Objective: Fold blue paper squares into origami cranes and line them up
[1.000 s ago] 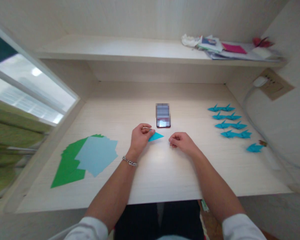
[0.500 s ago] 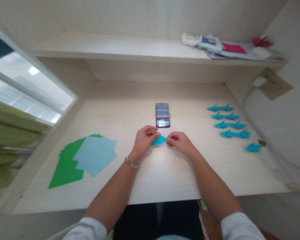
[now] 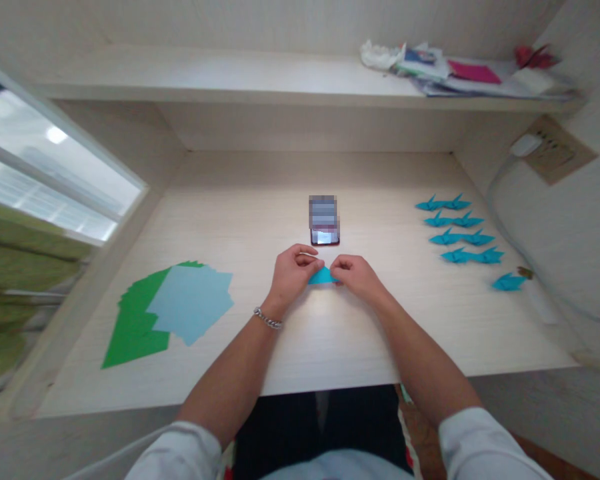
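A small folded piece of blue paper [image 3: 323, 276] lies at the middle of the pale wooden desk [image 3: 300, 347], pinched from both sides. My left hand [image 3: 292, 275], with a metal bracelet at the wrist, grips its left end with curled fingers. My right hand [image 3: 356, 277] closes on its right end. The two hands nearly touch over the paper, which is mostly hidden between them. A phone [image 3: 325, 227] lies just beyond the hands.
A fan of green and light blue paper sheets [image 3: 173, 310] lies at the left. Several folded blue paper cranes [image 3: 459, 237] sit in rows at the right, one more [image 3: 508, 283] nearer me. A shelf above holds a pile of papers [image 3: 450, 70]. A cable [image 3: 505, 200] runs down the right wall.
My right hand moved left and took hold of the blue paper's right end; a second ago it rested apart from it. The left hand kept its grip and shifted slightly right.
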The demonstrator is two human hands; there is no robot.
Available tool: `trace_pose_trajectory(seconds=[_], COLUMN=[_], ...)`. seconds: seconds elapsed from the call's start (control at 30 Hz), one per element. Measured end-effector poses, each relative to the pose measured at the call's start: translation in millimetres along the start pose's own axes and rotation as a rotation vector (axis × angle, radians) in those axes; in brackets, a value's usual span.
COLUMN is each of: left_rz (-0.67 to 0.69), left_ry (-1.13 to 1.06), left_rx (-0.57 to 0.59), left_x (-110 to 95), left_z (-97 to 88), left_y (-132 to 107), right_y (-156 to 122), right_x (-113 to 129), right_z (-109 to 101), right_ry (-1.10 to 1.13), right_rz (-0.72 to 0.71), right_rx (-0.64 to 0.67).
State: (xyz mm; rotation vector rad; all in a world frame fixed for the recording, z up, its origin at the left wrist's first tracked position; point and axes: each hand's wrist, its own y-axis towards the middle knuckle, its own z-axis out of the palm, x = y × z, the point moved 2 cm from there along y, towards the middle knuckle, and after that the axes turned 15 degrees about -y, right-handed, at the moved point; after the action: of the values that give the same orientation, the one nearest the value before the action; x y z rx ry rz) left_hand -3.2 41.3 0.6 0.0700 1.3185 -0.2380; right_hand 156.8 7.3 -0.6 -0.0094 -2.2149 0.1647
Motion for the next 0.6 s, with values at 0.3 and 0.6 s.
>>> trace_pose_trajectory(seconds=[0.3, 0.6], left_rz=[0.043, 0.036], left_ry=[-0.005, 0.051], left_rx=[-0.109, 0.056], left_x=[-5, -2], left_z=[-15.8, -1.0], left_y=[7, 1], right_y=[-4, -3], right_x=[-12, -1], right_z=[-18, -6], right_ry=[0.127, 0.094], right_rz=[0.039, -0.095], right_rx=[0.115, -0.014])
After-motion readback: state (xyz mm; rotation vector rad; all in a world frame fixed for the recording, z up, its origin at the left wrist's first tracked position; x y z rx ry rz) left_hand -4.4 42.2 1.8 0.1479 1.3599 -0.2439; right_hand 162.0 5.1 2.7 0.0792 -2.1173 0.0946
